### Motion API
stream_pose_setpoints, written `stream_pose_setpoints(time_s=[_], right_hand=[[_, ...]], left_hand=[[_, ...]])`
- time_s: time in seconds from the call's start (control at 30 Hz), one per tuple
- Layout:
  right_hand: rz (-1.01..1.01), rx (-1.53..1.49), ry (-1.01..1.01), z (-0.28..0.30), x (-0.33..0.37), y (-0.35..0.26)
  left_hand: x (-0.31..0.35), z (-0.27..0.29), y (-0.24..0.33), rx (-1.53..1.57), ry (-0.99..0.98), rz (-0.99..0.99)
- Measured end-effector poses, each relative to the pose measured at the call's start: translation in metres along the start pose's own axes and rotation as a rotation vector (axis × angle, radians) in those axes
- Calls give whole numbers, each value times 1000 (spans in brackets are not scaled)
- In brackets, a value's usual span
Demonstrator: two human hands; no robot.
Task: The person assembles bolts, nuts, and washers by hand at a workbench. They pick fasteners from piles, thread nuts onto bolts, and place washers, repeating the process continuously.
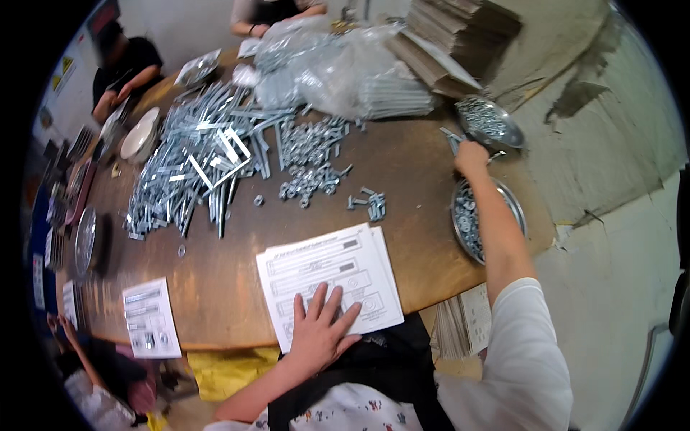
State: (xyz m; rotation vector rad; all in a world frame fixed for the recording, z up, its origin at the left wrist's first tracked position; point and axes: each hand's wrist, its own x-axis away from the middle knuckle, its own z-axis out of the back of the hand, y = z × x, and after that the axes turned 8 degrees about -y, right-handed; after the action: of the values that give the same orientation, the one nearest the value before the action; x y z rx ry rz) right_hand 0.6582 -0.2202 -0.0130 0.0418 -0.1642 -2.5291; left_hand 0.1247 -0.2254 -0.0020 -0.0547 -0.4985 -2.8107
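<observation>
My left hand (323, 330) lies flat with its fingers spread on a stack of white printed sheets (381, 287) at the table's near edge. The sheets carry line drawings of hardware parts. My right arm reaches far to the right, and my right hand (472, 159) is closed, fingers curled down by a few slim metal pieces (451, 138). What it grips, if anything, is hidden. Close to it, a metal bowl of small bright hardware (485, 118) sits just beyond, and a round metal bowl of washer-like parts (467, 223) lies under my forearm.
A big heap of metal bars (187, 158) covers the table's left. Piles of nuts and bolts (313, 144) and several small bolts (370, 203) lie mid-table. Plastic-wrapped bundles (338, 72) and stacked cardboard (460, 36) stand behind. Other people sit around the table; another sheet (151, 320) lies left.
</observation>
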Motion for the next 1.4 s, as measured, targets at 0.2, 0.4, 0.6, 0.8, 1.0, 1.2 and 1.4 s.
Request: stream_pose_setpoints(time_s=[0.2, 0.4, 0.6, 0.8, 1.0, 1.2, 1.4], right_hand=[[24, 13, 29, 5, 3, -11], [53, -921, -283, 25, 9, 6], [765, -1075, 3, 60, 214, -149], [1119, -796, 108, 30, 265, -182], [1125, -746, 160, 21, 267, -181], [1108, -718, 165, 22, 274, -180], [975, -913, 257, 49, 283, -178]], left_hand=[[4, 7, -8, -15, -26, -84], [5, 0, -6, 46, 21, -96], [9, -2, -12, 230, 82, -103], [10, 20, -79, 640, 465, 289], [-6, 35, -121, 708, 376, 316], [-9, 25, -153, 714, 394, 178], [-22, 50, -239, 48, 492, 738]])
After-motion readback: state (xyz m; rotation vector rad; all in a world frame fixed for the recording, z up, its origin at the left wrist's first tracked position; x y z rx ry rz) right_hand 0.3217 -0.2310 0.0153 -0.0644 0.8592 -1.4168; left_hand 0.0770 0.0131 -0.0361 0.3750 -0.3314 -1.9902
